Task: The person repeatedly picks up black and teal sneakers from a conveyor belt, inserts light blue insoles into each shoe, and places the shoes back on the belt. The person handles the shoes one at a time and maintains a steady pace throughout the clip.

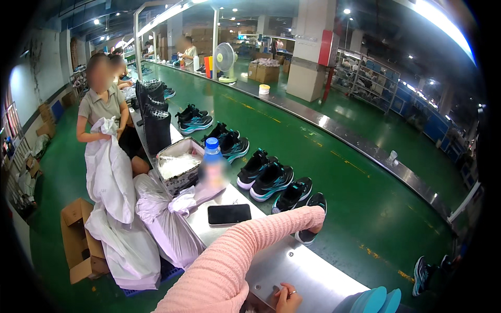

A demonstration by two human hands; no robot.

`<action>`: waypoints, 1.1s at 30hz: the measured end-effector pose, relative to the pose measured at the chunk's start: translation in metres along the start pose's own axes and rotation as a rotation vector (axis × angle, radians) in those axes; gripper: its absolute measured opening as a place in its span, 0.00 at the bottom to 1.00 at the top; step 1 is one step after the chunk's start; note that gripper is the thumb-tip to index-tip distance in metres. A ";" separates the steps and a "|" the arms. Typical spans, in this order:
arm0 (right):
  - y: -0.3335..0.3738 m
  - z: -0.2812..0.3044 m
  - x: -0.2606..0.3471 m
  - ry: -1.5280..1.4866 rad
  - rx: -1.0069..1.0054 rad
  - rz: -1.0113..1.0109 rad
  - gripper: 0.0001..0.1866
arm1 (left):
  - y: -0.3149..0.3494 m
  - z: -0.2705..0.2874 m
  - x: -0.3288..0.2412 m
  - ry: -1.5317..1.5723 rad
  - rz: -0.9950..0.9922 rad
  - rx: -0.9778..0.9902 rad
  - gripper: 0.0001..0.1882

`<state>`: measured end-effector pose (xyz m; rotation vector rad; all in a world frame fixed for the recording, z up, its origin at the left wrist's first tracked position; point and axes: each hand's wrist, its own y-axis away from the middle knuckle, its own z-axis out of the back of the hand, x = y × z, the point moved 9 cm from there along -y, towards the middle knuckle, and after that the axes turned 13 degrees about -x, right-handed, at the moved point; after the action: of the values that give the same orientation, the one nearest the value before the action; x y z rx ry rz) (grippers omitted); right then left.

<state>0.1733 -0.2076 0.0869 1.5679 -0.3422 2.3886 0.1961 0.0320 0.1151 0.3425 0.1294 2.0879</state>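
My left arm, in a pink ribbed sleeve, reaches across to the nearest black sneaker (pixel 307 238) in a row on the green surface. My left hand (pixel 316 228) is at this sneaker, its fingers hidden by the cuff and shoe. Low in the picture, my right hand (pixel 288 299) is over the edge of the metal worktop (pixel 302 266). It wears a ring and its fingers are curled together; whatever they may hold cannot be made out. Several teal insole-shaped pieces (pixel 368 301) stand to the right of this hand.
A phone (pixel 229 214), a blue-capped bottle (pixel 212 149) and a patterned box (pixel 180 180) are on the worktop. White sacks (pixel 130 250) and a cardboard carton (pixel 78 240) stand left. A co-worker (pixel 104 104) handles a sack. Black boots (pixel 156 122) stand farther along.
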 end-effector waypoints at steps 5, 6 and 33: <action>0.004 0.001 -0.012 0.081 -0.025 0.052 0.12 | 0.012 0.002 0.061 0.403 0.327 -0.243 0.11; 0.005 0.000 -0.012 0.073 -0.029 0.042 0.12 | 0.020 0.004 0.079 0.514 0.408 -0.325 0.11; -0.001 -0.025 -0.030 0.786 -0.108 0.416 0.14 | 0.464 0.142 0.102 -0.078 1.105 -2.104 0.10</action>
<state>0.1637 -0.2014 0.0496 0.4430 -0.6424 2.9896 -0.1941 -0.1271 0.3768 -0.9866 -2.5066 1.8782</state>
